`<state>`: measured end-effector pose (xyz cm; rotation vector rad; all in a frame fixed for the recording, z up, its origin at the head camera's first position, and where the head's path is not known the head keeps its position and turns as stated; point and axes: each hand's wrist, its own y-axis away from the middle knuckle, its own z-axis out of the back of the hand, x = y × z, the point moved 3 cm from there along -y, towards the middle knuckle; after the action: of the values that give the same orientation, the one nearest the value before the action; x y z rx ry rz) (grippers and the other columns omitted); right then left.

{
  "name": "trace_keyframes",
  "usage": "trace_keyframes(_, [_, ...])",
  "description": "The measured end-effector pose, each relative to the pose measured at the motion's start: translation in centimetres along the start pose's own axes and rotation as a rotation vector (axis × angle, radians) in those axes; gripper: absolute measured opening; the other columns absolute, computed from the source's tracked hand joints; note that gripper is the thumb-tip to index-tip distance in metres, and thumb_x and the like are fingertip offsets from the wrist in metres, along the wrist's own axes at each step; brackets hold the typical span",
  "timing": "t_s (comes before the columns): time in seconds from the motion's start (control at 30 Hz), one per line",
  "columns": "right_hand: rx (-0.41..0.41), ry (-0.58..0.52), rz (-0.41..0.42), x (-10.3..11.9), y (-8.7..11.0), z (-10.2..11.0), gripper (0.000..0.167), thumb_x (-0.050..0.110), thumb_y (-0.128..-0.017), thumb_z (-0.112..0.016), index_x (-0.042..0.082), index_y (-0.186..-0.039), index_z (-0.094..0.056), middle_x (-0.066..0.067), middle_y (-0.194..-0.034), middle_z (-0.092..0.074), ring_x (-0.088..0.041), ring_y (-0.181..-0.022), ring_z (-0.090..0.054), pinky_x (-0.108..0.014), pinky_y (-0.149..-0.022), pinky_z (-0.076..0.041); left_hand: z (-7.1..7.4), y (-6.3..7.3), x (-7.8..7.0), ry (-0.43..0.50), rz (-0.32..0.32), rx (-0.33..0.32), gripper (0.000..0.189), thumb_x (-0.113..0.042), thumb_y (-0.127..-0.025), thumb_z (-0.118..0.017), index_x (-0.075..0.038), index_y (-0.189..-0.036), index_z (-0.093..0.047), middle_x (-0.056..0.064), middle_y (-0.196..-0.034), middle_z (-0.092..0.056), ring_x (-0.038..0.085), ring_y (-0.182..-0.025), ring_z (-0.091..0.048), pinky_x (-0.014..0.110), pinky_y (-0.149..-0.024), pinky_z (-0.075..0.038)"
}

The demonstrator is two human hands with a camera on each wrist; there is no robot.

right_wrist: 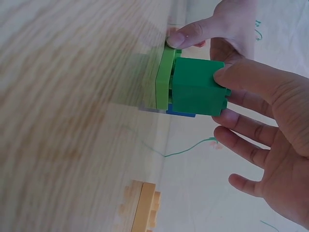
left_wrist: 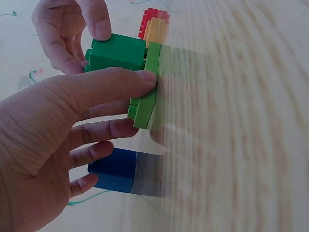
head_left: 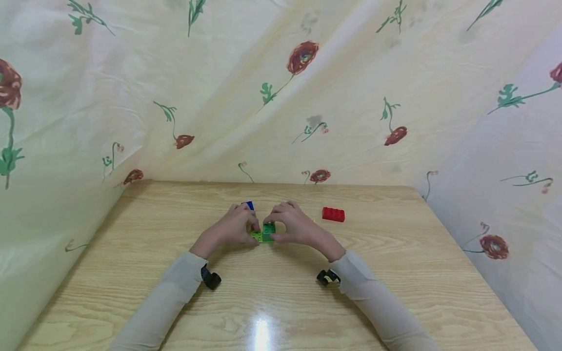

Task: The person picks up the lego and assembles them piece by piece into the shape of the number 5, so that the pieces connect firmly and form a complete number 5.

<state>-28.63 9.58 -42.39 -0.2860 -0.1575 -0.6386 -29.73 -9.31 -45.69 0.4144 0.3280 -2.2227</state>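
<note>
In the head view, my left hand point(head_left: 234, 225) grips a flat light green toy brick point(head_left: 256, 236) on the table, its thumb along the near side and fingers at the far side. My right hand point(head_left: 294, 226) pinches a taller dark green brick point(head_left: 269, 231) between thumb and fingers, above the right part of the light green one. A narrow gap with studs shows between the dark green brick point(right_wrist: 195, 87) and the light green brick point(right_wrist: 164, 79) in the right wrist view. Whether the studs are engaged, I cannot tell.
Just beyond my left hand stands a blue brick point(left_wrist: 113, 169), partly covered in the head view. A red brick point(head_left: 333, 214) lies to the right on the wooden table point(head_left: 272, 302). The yellow-orange brick point(right_wrist: 143, 208) is mostly hidden behind my right hand in the head view. Flowered cloth point(head_left: 228, 97) hangs behind.
</note>
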Motion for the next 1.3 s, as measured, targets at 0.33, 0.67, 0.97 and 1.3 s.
trace_keyframes(0.33, [-0.01,0.003,0.001,-0.1,0.01,-0.08,0.029,0.021,-0.085,-0.083,0.014,-0.113,-0.077,-0.002,-0.104,-0.071,-0.022,-0.105,-0.062,-0.06,-0.109,-0.037,-0.07,-0.05,0.11,-0.011,-0.002,0.009,0.023,-0.034,-0.075,-0.092,-0.021,-0.089,-0.079,-0.011,-0.091,-0.065,0.017,-0.1,-0.048,0.044,-0.097,-0.034])
trace_keyframes(0.67, [-0.02,0.01,0.008,-0.15,-0.01,-0.23,0.029,0.021,-0.085,-0.082,0.014,-0.113,-0.077,-0.002,-0.105,-0.071,-0.023,-0.105,-0.062,-0.058,-0.108,-0.038,-0.12,-0.16,0.16,-0.017,-0.003,0.005,0.024,-0.035,-0.075,-0.092,-0.021,-0.089,-0.079,-0.011,-0.091,-0.065,0.017,-0.1,-0.047,0.045,-0.097,-0.034])
trace_keyframes(0.97, [-0.049,0.037,0.024,-0.08,0.03,-0.45,0.029,0.021,-0.084,-0.082,0.014,-0.111,-0.077,-0.002,-0.104,-0.071,-0.022,-0.105,-0.061,-0.058,-0.109,-0.038,-0.14,-0.18,0.18,-0.009,-0.007,0.003,0.023,-0.035,-0.074,-0.092,-0.021,-0.088,-0.079,-0.011,-0.09,-0.066,0.017,-0.099,-0.047,0.043,-0.096,-0.034])
trace_keyframes(1.3, [-0.05,0.032,0.027,0.07,0.05,-0.31,0.029,0.021,-0.085,-0.082,0.013,-0.111,-0.077,-0.003,-0.105,-0.071,-0.023,-0.105,-0.062,-0.058,-0.108,-0.038,-0.12,-0.08,0.11,-0.011,-0.006,-0.006,0.024,-0.034,-0.074,-0.092,-0.02,-0.089,-0.079,-0.01,-0.092,-0.067,0.016,-0.099,-0.047,0.044,-0.097,-0.034])
